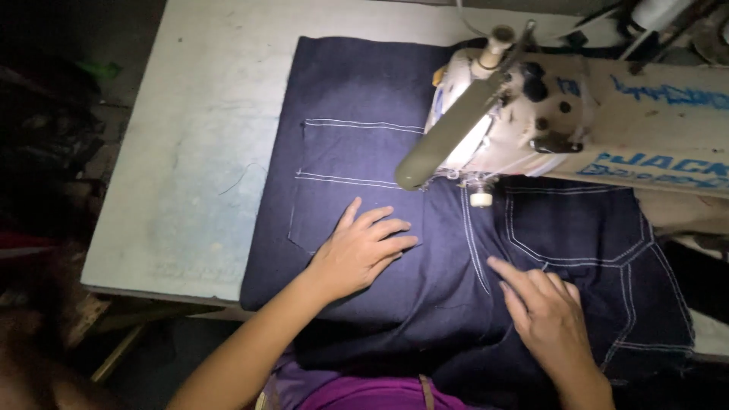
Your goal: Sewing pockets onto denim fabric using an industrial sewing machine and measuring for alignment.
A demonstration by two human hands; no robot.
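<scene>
A piece of dark navy denim [357,99] with white stitch lines lies across the pale sewing table [197,129] and under the head of a cream sewing machine [577,114]. My left hand [363,249] lies flat on the cloth, fingers spread, just left of a double seam [474,243] and below a stitched pocket [342,163]. My right hand [545,311] presses flat on the denim right of that seam, forefinger stretched toward it, beside a second stitched pocket [600,228]. Neither hand holds anything. The needle area is hidden behind the machine's lamp [448,144].
The machine arm runs off to the right, with a spool and clutter [668,23] behind it. A loose thread [239,178] lies on the bare table left of the cloth. The table's front edge [152,288] drops to dark floor; a purple garment [364,391] covers my lap.
</scene>
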